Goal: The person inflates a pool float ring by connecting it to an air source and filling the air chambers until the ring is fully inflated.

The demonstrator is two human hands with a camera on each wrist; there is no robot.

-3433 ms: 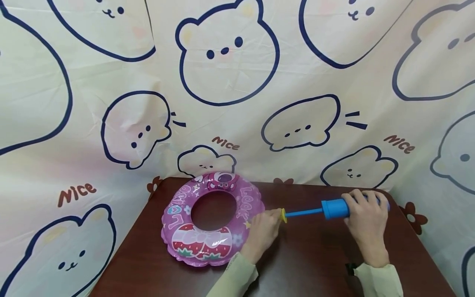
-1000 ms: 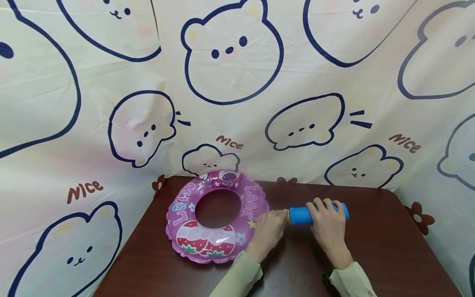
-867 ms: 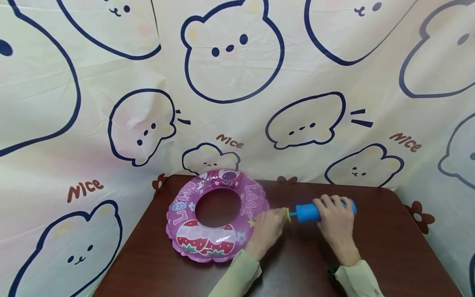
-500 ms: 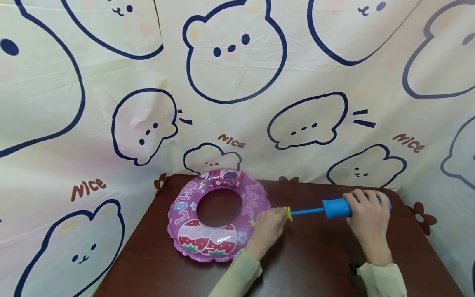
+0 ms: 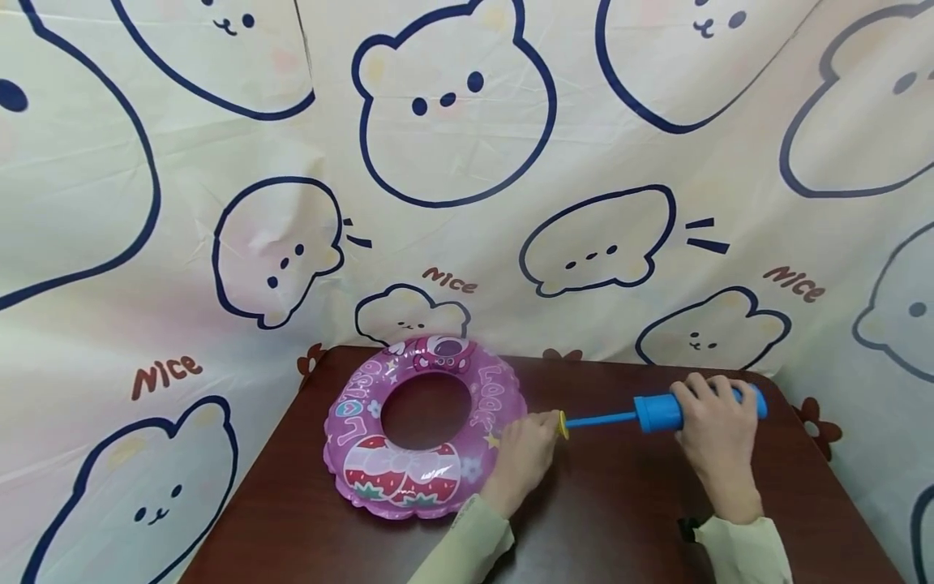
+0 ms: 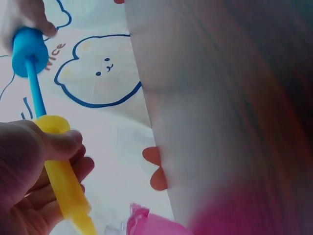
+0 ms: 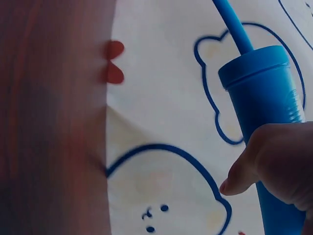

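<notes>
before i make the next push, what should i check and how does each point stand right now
1. Left hand holding the yellow handle: ok, thumb across it.
2. Right hand around the blue barrel: ok.
3. Blue rod drawn out and straight: ok.
4. Pink ring apart from the barrel: ok.
5. Yellow tip seated in the ring: cannot tell, its end leaves the left wrist view.
6. Ring firm enough: cannot tell; it looks rounded.

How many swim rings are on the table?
1: the pink swim ring, left of the blue pump. No other shows, though the table runs out of frame.
</notes>
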